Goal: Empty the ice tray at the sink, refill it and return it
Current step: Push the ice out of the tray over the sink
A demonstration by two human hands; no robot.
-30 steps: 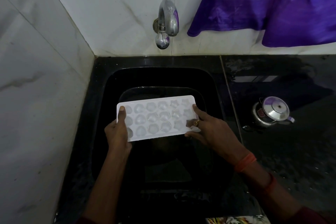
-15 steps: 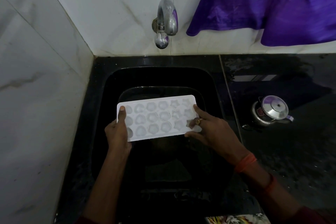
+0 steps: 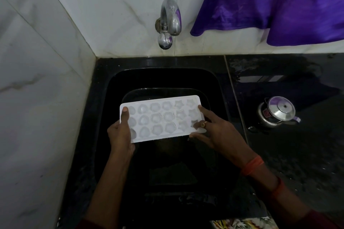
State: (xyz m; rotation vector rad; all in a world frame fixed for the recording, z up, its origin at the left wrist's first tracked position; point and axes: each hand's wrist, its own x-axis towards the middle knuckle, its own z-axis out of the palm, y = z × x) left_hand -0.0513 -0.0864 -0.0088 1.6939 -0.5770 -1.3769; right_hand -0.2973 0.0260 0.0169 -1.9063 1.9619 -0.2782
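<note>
Frame left: marble wall (image 3: 37,98) hard against the sink (image 3: 104,98) rim, with open room only inside the dark basin. Centre: white ice tray (image 3: 160,119) held cells-up over the basin, below the tap (image 3: 170,18). Left hand (image 3: 119,134) gripping its left end, thumb on top. Right hand (image 3: 219,134) pinching the right end, fingers (image 3: 204,112) along the edge. Right, on the surface (image 3: 297,163): steel pot (image 3: 279,111) with a red label, perhaps printed, unreadable.

A small steel pot (image 3: 278,112) stands on the black counter (image 3: 297,163), well below a purple cloth (image 3: 279,2) hanging against the wall.
</note>
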